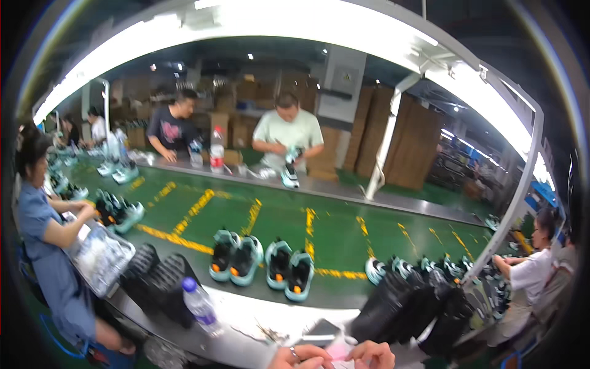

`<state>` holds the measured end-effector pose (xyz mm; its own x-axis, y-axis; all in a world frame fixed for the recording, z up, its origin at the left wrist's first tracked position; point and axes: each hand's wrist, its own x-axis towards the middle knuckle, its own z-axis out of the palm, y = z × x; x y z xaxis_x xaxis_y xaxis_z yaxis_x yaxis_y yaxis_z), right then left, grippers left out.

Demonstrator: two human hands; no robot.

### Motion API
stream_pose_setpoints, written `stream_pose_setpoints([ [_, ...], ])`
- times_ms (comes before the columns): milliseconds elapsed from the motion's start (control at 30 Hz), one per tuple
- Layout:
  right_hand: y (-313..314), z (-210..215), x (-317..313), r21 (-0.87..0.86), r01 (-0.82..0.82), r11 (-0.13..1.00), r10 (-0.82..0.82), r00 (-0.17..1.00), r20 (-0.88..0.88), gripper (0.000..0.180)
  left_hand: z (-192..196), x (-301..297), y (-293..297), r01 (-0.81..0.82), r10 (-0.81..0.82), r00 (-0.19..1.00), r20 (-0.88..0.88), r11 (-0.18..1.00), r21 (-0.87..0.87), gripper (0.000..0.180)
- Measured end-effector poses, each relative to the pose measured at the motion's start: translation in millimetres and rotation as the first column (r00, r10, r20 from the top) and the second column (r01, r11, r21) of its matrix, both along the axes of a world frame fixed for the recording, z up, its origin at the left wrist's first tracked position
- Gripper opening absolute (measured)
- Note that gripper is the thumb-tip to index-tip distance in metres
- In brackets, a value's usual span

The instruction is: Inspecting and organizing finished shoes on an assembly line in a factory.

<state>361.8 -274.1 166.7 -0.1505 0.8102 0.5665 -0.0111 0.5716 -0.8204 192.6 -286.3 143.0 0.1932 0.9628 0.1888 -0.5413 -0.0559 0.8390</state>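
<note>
Lower edge, centre: left hand [301, 356] and right hand [372, 355] pinched a pink piece [340, 349] between them, perhaps paper, too blurred to be sure. Green belt [335, 237], striped yellow, spanned mid-frame; two pairs of shoes [247, 258] sat near centre. Bottle [201, 310] stood lower left, black bags [388, 307] lower right. Cartons [418, 144] filled upper right; bright lights [344, 18] arched across the top.

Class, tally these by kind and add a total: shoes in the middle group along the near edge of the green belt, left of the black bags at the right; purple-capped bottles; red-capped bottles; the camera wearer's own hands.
Shoes: 4
Purple-capped bottle: 1
Red-capped bottle: 1
Left hand and right hand: 2
Total: 8
</note>
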Motion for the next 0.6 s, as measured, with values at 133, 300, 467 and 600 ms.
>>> stream_pose_setpoints([
  [133,2,0,-1,0.040,0.034,0.999,-0.042,0.976,0.212,0.008,-9,-3,-11,-0.098,0.097,0.995,-0.016,0.991,-0.088,0.017],
  [300,3,-16,9,-0.204,-0.022,0.979,0.040,0.996,0.084,0.009,-12,6,-3,-0.078,0.072,0.994,-0.085,0.994,-0.071,0.018],
  [467,9,-31,13,-0.303,-0.079,0.950,0.064,0.996,-0.059,0.009,-30,12,7,-0.036,0.030,0.995,-0.092,0.997,-0.071,0.018],
  [600,10,-38,16,-0.260,-0.073,0.963,0.054,0.995,-0.079,0.011,-43,14,8,-0.024,0.015,0.985,-0.169,0.998,-0.054,0.017],
])
